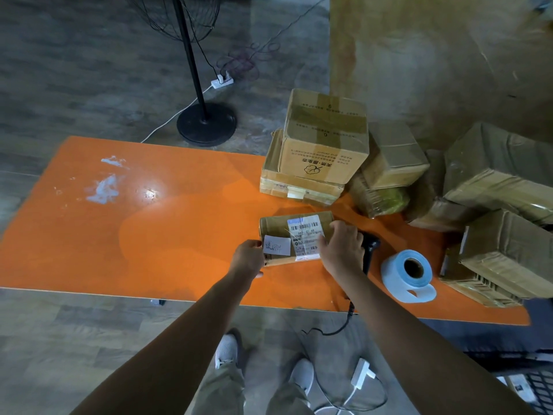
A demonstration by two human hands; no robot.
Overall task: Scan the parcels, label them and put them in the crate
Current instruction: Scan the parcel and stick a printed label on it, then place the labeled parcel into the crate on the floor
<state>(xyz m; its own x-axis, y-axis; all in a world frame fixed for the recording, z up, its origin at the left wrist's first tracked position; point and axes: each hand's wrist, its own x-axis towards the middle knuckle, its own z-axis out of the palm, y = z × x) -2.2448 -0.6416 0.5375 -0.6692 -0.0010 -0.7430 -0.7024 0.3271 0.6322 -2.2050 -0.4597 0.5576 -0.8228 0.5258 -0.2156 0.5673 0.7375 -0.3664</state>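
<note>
**Q:** What lies closest to the viewer?

**A:** The left forearm and the right forearm, reaching forward over two pale shoes towards an orange table.

**Q:** Where is the parcel being handled?

**A:** The parcel, a flat brown box, lies on the table near its front edge, between the two hands. Its top carries a printed shipping label with a barcode, and beside that a small white label with handwriting.

**Q:** How are the hands placed?

**A:** The left hand grips the parcel's left end, its fingers curled at the edge just beside the small white label. The right hand holds the right end, with the thumb on the far edge and the fingers lying over the shipping label.

**Q:** What else is on the table?

**A:** A black scanner lies just behind the right hand, its cable hanging off the front edge. A label roll, white and pale blue, stands near it. Further right and behind is a pile of cardboard boxes, several of them stacked.

**Q:** And beyond the table?

**A:** A black fan stand and a white power strip are on the floor.
</note>
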